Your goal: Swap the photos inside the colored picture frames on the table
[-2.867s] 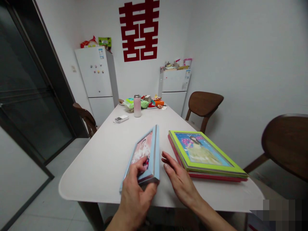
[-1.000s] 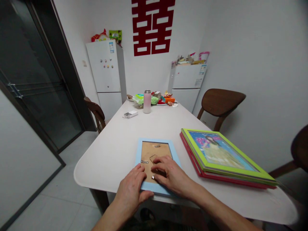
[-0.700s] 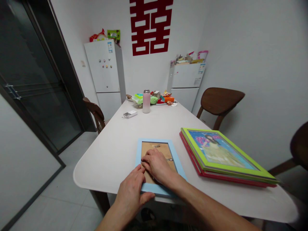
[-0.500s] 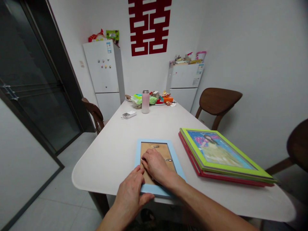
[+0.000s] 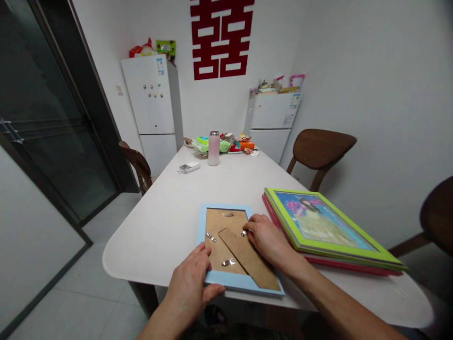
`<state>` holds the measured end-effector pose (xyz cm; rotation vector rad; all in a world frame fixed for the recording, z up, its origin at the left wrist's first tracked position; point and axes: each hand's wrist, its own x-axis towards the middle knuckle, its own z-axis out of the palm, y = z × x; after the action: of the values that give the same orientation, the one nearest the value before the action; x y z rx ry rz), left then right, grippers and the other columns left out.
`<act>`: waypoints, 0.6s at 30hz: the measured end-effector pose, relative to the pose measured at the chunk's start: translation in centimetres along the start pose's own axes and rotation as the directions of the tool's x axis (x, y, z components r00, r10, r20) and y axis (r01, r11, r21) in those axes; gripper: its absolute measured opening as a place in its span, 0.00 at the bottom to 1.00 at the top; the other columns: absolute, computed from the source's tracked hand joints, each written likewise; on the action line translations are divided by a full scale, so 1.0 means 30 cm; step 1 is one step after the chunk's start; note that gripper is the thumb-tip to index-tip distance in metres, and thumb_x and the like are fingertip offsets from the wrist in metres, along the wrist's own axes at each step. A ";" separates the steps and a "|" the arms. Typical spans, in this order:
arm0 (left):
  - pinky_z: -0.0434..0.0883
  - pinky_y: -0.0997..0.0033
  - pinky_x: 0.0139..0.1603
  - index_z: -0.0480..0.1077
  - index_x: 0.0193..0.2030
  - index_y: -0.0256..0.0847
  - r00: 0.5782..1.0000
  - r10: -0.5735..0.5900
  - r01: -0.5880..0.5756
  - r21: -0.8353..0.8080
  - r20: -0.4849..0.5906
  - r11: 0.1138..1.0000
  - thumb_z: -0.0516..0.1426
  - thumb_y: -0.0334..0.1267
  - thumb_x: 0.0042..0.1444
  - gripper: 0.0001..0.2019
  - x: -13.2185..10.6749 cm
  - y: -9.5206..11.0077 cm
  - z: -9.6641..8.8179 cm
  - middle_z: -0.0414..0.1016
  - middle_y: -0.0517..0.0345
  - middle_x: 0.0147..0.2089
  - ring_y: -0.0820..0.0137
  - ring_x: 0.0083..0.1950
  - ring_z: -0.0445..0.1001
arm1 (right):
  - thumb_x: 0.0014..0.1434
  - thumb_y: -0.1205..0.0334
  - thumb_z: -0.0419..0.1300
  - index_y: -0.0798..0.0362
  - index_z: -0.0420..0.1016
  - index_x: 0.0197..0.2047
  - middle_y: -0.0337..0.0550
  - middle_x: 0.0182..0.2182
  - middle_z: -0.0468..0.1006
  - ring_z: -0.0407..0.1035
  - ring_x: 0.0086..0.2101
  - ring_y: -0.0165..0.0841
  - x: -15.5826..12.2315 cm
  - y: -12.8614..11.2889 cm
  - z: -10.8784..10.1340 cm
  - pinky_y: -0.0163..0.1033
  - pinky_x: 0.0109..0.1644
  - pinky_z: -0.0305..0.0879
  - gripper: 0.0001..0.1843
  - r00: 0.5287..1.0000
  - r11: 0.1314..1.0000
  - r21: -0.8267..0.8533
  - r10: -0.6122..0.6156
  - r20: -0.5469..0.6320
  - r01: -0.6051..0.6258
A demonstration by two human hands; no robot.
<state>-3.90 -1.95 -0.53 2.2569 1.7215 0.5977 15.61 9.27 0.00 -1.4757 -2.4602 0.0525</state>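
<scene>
A light blue photo frame (image 5: 240, 288) lies face down on the white table, showing its brown fibreboard back (image 5: 221, 231). A hinged fibreboard easel stand (image 5: 247, 257) lies swung out diagonally across that back, and small metal clips (image 5: 211, 237) sit around it. My left hand (image 5: 187, 283) grips the frame's near edge, thumb below the rim. My right hand (image 5: 269, 238) rests at the frame's right side, fingers apart, tips beside a clip (image 5: 244, 233). To the right, a lime green picture frame (image 5: 311, 222) sits on a red frame (image 5: 339, 263), close to my right hand.
The white table (image 5: 152, 236) holds a pink flask (image 5: 213, 148), a small silver device (image 5: 189, 167) and a plate of packets (image 5: 212, 146) at its far end. Wooden chairs (image 5: 320, 148) stand alongside, with white refrigerators (image 5: 152, 94) behind and a dark glass door (image 5: 46, 118) at left.
The easel stand has swung out from the frame's back into a diagonal. My right hand has moved off the back to the frame's right side. My left hand stays on the near edge.
</scene>
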 end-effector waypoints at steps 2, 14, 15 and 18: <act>0.60 0.59 0.54 0.65 0.37 0.37 1.000 0.000 0.000 -0.006 -0.002 1.000 0.62 0.37 0.40 0.17 0.002 0.000 -0.001 0.65 0.44 0.52 0.60 0.57 0.57 | 0.51 0.70 0.48 0.54 0.74 0.29 0.47 0.30 0.69 0.61 0.35 0.34 0.008 0.000 0.007 0.34 0.38 0.54 0.13 1.000 1.000 0.001 -0.002 -0.016 0.002; 0.60 0.58 0.54 0.64 0.37 0.38 0.999 0.006 -0.009 -0.067 -0.054 0.998 0.62 0.36 0.40 0.16 -0.008 -0.012 0.022 0.65 0.45 0.52 0.59 0.57 0.56 | 0.46 0.52 0.55 0.53 0.68 0.44 0.48 0.35 0.69 0.62 0.36 0.36 -0.094 -0.137 -0.032 0.38 0.39 0.57 0.22 0.998 0.984 0.174 -0.051 0.034 0.044; 0.60 0.58 0.54 0.64 0.36 0.38 0.998 0.004 -0.008 -0.077 -0.060 0.997 0.62 0.36 0.40 0.16 -0.009 -0.012 0.023 0.65 0.45 0.52 0.59 0.58 0.56 | 0.46 0.54 0.55 0.54 0.66 0.47 0.48 0.37 0.69 0.62 0.37 0.37 -0.098 -0.143 -0.025 0.38 0.41 0.57 0.24 0.999 0.982 0.186 -0.034 0.026 0.029; 0.58 0.58 0.55 0.64 0.37 0.38 0.997 -0.015 0.005 -0.114 -0.081 0.993 0.62 0.35 0.38 0.17 -0.012 -0.013 0.027 0.62 0.44 0.54 0.59 0.58 0.55 | 0.47 0.60 0.54 0.56 0.66 0.47 0.49 0.37 0.69 0.62 0.39 0.36 -0.089 -0.144 -0.010 0.38 0.43 0.56 0.22 1.000 0.970 0.243 0.008 0.022 -0.013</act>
<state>-3.94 -2.16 -1.47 2.1726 1.6890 0.7758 13.17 4.84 0.45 -1.3880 -2.3622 0.3608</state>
